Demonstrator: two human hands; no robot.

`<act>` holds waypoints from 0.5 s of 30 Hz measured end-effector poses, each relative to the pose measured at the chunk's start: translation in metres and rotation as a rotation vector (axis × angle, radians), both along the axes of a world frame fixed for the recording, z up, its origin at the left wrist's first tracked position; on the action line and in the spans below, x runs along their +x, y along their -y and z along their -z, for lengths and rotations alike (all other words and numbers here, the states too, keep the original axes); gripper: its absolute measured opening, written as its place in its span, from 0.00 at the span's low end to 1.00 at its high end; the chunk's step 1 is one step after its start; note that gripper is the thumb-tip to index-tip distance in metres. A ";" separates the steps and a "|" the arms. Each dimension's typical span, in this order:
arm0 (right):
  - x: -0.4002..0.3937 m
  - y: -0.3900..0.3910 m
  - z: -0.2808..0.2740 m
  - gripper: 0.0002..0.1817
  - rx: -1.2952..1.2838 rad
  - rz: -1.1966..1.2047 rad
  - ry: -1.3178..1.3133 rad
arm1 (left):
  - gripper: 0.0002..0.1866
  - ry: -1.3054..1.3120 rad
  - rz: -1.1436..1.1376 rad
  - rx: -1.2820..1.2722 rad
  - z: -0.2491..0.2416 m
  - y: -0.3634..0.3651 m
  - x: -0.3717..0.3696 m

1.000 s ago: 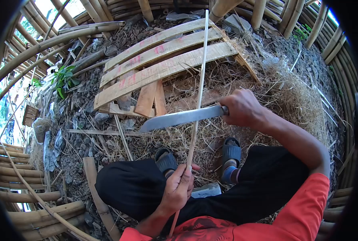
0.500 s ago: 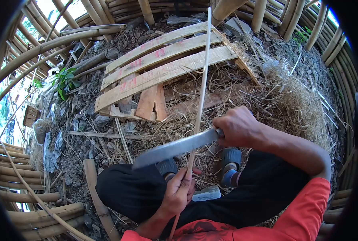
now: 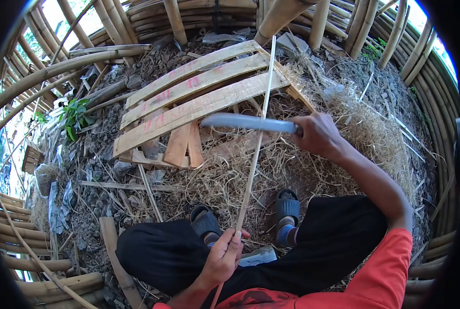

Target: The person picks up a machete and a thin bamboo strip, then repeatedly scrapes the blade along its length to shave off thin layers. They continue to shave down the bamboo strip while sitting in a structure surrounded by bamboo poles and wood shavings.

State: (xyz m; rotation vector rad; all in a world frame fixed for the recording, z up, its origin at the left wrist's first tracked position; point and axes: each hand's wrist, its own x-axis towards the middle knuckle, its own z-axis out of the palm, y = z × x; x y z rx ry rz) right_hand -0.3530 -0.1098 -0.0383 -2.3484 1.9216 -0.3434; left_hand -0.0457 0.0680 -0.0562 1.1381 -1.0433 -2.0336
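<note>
My left hand (image 3: 223,257) is closed round a long, thin bamboo strip (image 3: 254,159) near its lower end. The strip slants up and away from me, its far tip in front of the wooden pallet. In my right hand (image 3: 316,135) is the handle of a machete (image 3: 245,122), fingers wrapped round it. The broad blade points left, crosses the strip at its upper half and looks slightly blurred. Below the blade, the ground is strewn with curly bamboo shavings (image 3: 224,180).
A slatted wooden pallet (image 3: 199,105) lies ahead, with short boards under its near side. My sandalled feet (image 3: 287,208) rest on the ground between my bent knees. Bamboo poles (image 3: 174,20) form walls around. A flat bamboo piece (image 3: 117,257) lies left of my knee.
My right hand and the machete have moved forward along the strip, away from my left hand. The strip's far tip sits lower in view. My left hand keeps its grip.
</note>
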 end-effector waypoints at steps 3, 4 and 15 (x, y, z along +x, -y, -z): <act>0.008 -0.003 -0.004 0.05 -0.050 -0.104 -0.029 | 0.15 0.118 -0.007 -0.128 -0.001 -0.003 -0.001; 0.010 -0.003 -0.005 0.05 -0.055 -0.100 -0.014 | 0.14 0.194 -0.003 -0.208 0.000 -0.005 0.001; -0.016 0.005 -0.012 0.04 -0.139 -0.038 -0.005 | 0.10 0.542 0.024 -0.504 -0.011 -0.015 0.007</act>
